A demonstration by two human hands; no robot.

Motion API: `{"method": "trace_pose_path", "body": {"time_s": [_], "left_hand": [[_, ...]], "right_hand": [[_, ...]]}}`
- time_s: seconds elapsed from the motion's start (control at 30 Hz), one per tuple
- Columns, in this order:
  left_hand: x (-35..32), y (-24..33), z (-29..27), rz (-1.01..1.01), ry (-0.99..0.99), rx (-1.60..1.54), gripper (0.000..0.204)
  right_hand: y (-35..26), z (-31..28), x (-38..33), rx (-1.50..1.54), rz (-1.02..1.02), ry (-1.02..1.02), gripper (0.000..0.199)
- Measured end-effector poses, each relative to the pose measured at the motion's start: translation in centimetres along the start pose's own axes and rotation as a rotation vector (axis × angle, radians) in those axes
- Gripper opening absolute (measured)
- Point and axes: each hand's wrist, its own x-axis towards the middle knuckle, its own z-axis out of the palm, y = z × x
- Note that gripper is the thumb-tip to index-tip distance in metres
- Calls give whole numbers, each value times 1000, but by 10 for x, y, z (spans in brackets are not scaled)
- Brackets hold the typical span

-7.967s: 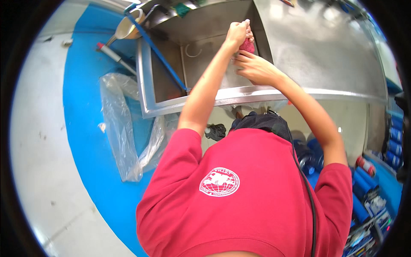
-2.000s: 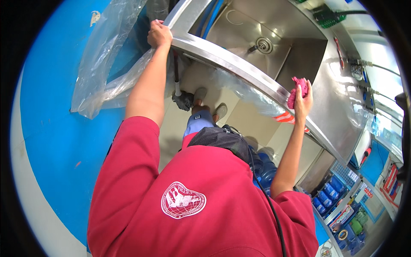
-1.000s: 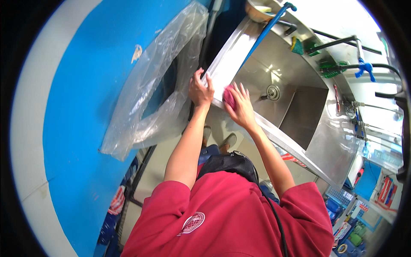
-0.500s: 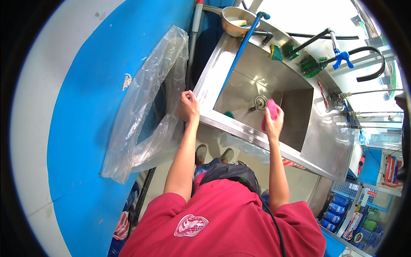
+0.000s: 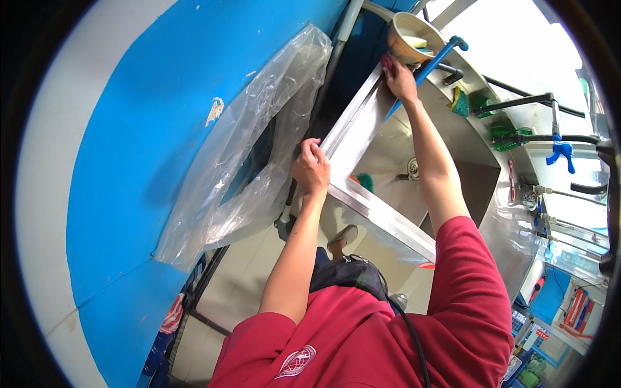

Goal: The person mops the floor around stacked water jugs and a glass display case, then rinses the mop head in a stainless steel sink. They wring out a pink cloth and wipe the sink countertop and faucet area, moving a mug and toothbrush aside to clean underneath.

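The steel sink (image 5: 362, 132) lies ahead of me, its left rim running away from my body. My left hand (image 5: 312, 169) grips the rim at the near left corner, fingers curled over the edge. Stretched toward the far left end, my right hand (image 5: 402, 83) presses a pink scrubbing pad (image 5: 387, 63) against the rim. The pad is mostly hidden under the fingers. Just beyond it stands a beige bowl (image 5: 400, 40) with a yellowish piece inside. A blue pipe (image 5: 442, 57) slants over the basin beside my right hand. A green scrubber (image 5: 365, 182) sits inside near the front wall.
Along the back ledge are a yellow-green sponge (image 5: 460, 102), a tap with a blue handle (image 5: 560, 154) and a red-handled tool (image 5: 511, 180). Clear plastic sheeting (image 5: 242, 145) hangs on the blue wall (image 5: 139, 168) at my left. The drain (image 5: 412, 169) shows in the basin.
My right hand has moved the pink pad from over the basin to the far left rim. My left hand keeps to the corner. The view has shifted, and my body leans forward.
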Motion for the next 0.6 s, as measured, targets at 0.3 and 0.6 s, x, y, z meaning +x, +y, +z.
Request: {"method": "trace_pose_path", "body": {"time_s": [0.3,0.6], "left_hand": [[0,3,-2,-45,-34,-15,17],[1,1,-3,-44,-50,-146,31]], "right_hand": [[-101,-17,-111,305,-361,-138,37],[-180,-52,-259,191,-232,-200,41]]}}
